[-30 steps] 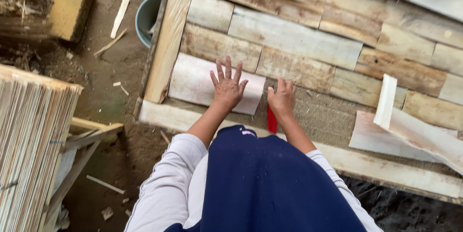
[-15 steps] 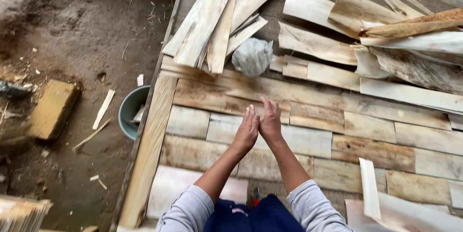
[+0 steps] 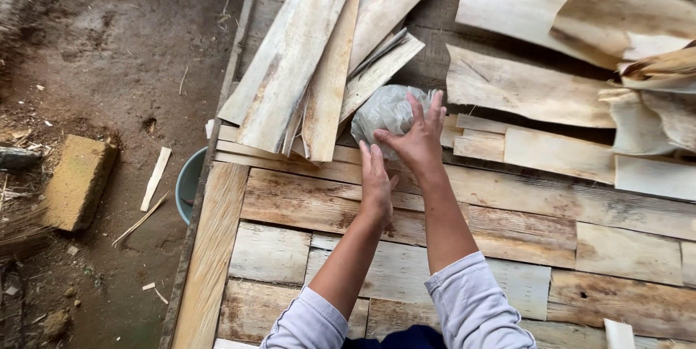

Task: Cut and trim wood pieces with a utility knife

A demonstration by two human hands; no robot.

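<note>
A crumpled clear plastic bag [image 3: 384, 111] lies on a bed of thin wooden veneer strips [image 3: 507, 211]. My right hand [image 3: 420, 139] rests on the bag's right side with fingers spread over it. Just below the bag is my left hand [image 3: 376, 184], fingers straight and together, close to the bag's lower edge but apart from it. Both forearms reach forward out of light grey sleeves.
Loose veneer sheets [image 3: 312, 66] are piled at the back left and more curled sheets [image 3: 580, 37] at the back right. A teal bucket [image 3: 190, 184] stands on the dirt ground beside the frame's left rail [image 3: 210, 262]. A yellowish block [image 3: 78, 181] lies further left.
My hands were pressed flat on the strips, then came together palm to palm, and now have reached forward to the plastic bag. The view has shifted toward the far piles.
</note>
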